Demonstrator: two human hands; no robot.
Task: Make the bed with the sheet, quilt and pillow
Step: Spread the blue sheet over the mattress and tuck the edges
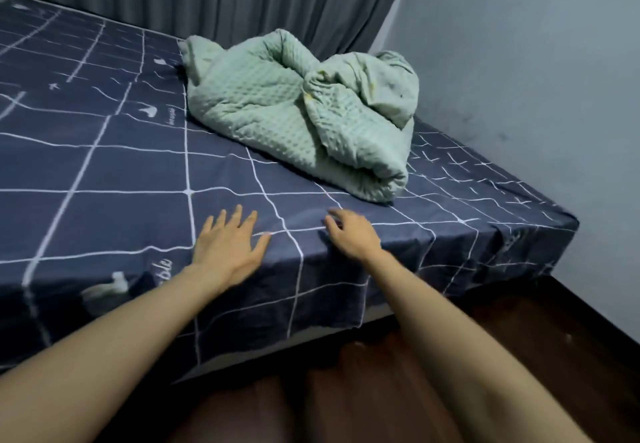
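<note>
We note the crumpled pale-green waffle-textured quilt [301, 113] bunched near the bed's far right corner, its long axis running from the curtain side toward the near edge, lying ahead and right of both hands. The right hand [349, 235] is nearer; the left hand [228, 245] lies beside it. Both rest apart, palms down, fingers spread, gripping nothing, on the navy white-gridded sheet [104, 172] at the near edge.
</note>
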